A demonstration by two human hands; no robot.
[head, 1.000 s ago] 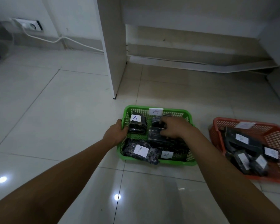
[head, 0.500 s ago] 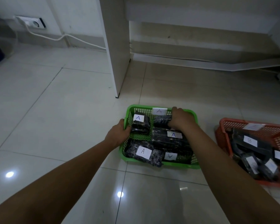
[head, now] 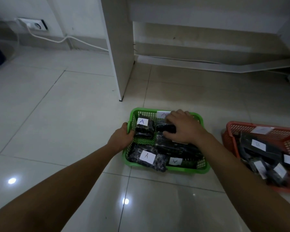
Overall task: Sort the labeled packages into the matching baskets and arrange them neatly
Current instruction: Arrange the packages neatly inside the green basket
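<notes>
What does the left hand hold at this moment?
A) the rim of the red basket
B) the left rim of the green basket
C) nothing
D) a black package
B: the left hand grips the left rim of the green basket.

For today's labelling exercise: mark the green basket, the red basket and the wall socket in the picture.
Green basket (head: 187,169): head view, on its near rim.
Red basket (head: 228,129): head view, on its far left corner wall.
Wall socket (head: 38,25): head view, on the round outlet face.
</notes>
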